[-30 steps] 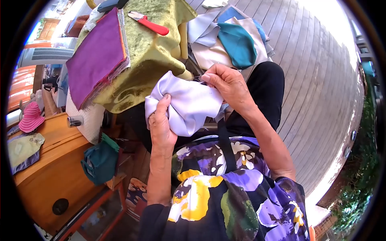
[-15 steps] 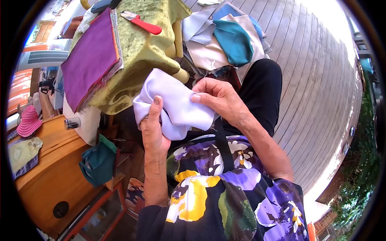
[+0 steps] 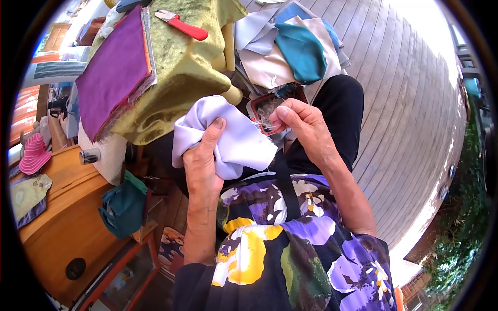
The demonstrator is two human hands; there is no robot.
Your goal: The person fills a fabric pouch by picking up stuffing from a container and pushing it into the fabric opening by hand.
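Observation:
My left hand (image 3: 203,158) is closed around a bunched piece of pale lavender cloth (image 3: 236,140), thumb on top. The cloth's right edge looks slightly frayed. Just right of that edge, my right hand (image 3: 303,124) is apart from the cloth, with thumb and forefinger pinched together. Fine pale threads (image 3: 263,123) show at its fingertips; the exact strands in the pinch are hard to make out. Beneath these fingers is a red-rimmed container (image 3: 252,110) holding a greyish tangle of thread, partly hidden by the hand.
Red-handled pliers or cutters (image 3: 188,28) lie on green velvet (image 3: 174,67), beside a stack of fabric with purple on top (image 3: 111,78). Folded teal cloth (image 3: 300,54) and pale cloths sit ahead. A teal bag (image 3: 123,207) hangs at left, by a wooden cabinet (image 3: 57,228).
My right hand has pulled away from the cloth's edge, moving right and slightly down over the red-rimmed container, which now shows. The cloth has turned a little in my left hand.

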